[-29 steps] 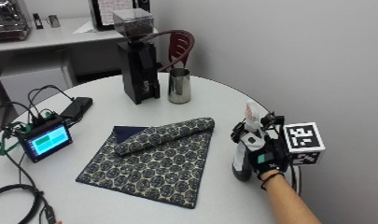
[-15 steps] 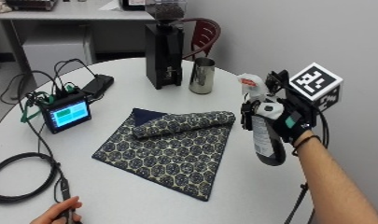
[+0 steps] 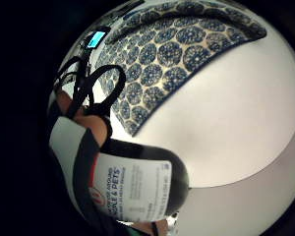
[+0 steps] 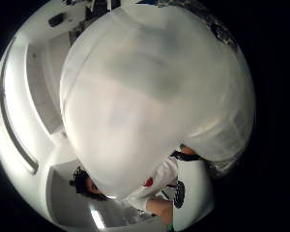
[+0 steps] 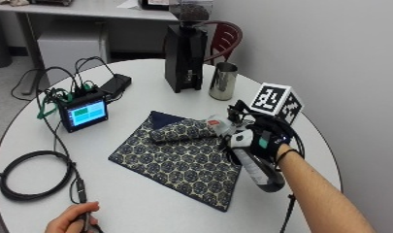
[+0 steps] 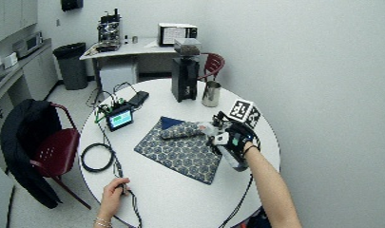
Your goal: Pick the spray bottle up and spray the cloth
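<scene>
In the outside view my gloved right hand (image 5: 262, 141) grips a spray bottle (image 5: 256, 170) with a dark body and a white label, lifted off the table and tilted. Its white spray head (image 5: 218, 124) points at the cloth and hangs over the cloth's right edge. The cloth (image 5: 176, 158) is dark blue with a round pattern, spread flat on the round white table (image 5: 144, 204), with a rolled fold (image 5: 183, 131) along its far side. In the little finger side palm view the bottle label (image 3: 132, 189) is close, with the cloth (image 3: 177, 49) beyond. The spray head (image 4: 154, 106) fills the thumb side palm view.
A black coffee grinder (image 5: 185, 53) and a metal cup (image 5: 222, 81) stand at the table's far side. A small screen device (image 5: 84, 111) with wires sits left of the cloth. A black cable coil (image 5: 28, 174) lies front left. A bare left hand (image 5: 73, 221) holds a cable at the front edge.
The hand has carried the bottle from the table's right side towards the cloth and tilted it, so the spray head is now over the cloth's right edge. The outside camera has shifted too.
</scene>
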A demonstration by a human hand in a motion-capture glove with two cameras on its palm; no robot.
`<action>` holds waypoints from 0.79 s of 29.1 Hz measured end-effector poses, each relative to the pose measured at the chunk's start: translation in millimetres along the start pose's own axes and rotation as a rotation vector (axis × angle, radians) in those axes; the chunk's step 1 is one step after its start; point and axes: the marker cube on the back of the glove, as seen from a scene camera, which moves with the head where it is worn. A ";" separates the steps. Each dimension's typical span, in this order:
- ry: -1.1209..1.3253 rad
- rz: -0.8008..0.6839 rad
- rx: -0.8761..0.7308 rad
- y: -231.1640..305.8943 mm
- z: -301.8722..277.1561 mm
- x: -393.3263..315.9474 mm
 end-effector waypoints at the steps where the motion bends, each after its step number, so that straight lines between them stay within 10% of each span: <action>1: -0.005 -0.006 0.005 2.1 -4.3 -1.4; 23: 0.014 -0.120 0.091 -8.6 -28.9 -76.9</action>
